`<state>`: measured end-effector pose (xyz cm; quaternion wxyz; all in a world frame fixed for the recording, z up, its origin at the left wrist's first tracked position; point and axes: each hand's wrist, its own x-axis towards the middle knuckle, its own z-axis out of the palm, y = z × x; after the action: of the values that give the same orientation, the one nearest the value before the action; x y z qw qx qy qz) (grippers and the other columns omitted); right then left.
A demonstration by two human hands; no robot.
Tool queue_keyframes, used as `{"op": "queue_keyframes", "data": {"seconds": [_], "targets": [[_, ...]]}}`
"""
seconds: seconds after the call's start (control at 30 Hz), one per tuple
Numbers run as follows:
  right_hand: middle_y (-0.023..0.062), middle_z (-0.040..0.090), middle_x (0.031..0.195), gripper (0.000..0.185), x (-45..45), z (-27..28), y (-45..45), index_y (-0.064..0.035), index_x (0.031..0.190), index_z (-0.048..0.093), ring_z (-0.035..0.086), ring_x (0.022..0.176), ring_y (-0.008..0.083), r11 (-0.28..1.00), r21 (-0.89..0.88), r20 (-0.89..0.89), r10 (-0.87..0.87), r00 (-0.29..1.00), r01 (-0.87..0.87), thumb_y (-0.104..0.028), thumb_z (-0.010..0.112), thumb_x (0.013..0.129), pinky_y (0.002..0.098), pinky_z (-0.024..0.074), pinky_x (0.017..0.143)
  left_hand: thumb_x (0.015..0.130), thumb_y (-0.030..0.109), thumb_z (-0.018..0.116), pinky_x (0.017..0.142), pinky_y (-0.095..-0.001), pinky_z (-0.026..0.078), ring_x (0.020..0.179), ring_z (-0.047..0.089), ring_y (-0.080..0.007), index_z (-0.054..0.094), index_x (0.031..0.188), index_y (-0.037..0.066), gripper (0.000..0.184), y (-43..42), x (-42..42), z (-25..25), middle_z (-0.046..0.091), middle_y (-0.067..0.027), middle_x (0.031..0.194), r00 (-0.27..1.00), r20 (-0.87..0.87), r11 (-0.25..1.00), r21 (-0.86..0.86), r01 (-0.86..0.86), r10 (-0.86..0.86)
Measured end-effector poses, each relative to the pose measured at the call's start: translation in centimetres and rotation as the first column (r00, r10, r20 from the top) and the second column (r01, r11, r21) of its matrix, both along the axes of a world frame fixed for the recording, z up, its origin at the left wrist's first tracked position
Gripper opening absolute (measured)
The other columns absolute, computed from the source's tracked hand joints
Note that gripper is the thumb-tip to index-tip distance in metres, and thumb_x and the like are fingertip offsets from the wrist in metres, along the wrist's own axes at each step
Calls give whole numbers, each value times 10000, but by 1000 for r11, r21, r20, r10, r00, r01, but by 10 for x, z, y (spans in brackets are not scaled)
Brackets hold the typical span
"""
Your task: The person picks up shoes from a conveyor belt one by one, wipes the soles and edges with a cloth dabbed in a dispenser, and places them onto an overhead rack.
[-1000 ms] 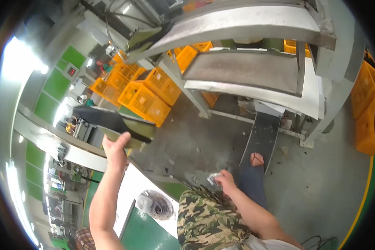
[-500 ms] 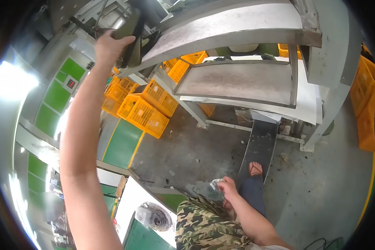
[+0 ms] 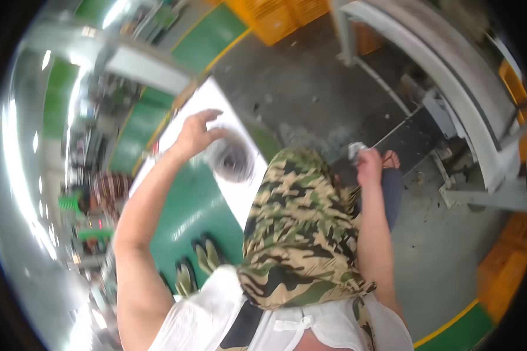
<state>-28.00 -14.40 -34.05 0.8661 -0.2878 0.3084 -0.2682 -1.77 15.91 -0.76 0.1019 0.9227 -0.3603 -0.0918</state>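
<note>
My left hand (image 3: 198, 136) is open above the white tabletop, with thumb and fingers apart and nothing in them. Just beside it lies a round, dark, coiled-looking thing in clear plastic (image 3: 234, 159); blur hides its kind. My right hand (image 3: 369, 167) is closed on a crumpled whitish wad (image 3: 355, 150), held low by my right knee. Cloth or plastic, I cannot tell which. Several olive-and-black, shoe-shaped pieces (image 3: 208, 253) rest on the green surface below my left forearm.
The white tabletop (image 3: 214, 96) runs along my left side. On the right stands a grey metal frame (image 3: 480, 117). Orange crates (image 3: 275, 20) are at the top, and more orange crates (image 3: 503, 269) stand at lower right. A camouflage apron (image 3: 301, 228) covers my lap.
My left hand has left the dark, flat piece at the upper metal rack and come down over the white table. The view has swung left and down. My right hand still holds the wad.
</note>
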Motion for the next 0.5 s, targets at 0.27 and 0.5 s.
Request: {"op": "queue_keyframes", "data": {"seconds": [0.27,0.5], "targets": [[8,640,909,98,-8,-36,-11,-148,948,594,613,837,192,967,203,-147,183,972,-152,-147,626,856,416,481,687,656,485,769,846,-420,537,960,682,-334,747,938,51,518,402,-174,-202,712,-180,1013,614,-146,488,756,-437,776],[45,666,927,106,18,1,5,-114,963,619,626,836,218,943,180,-205,313,928,-278,-158,612,867,423,506,689,593,478,871,867,-399,547,1000,683,-312,717,943,-41,645,409,-261,-270,713,-194,1017,224,-254,336,613,-715,941]]}}
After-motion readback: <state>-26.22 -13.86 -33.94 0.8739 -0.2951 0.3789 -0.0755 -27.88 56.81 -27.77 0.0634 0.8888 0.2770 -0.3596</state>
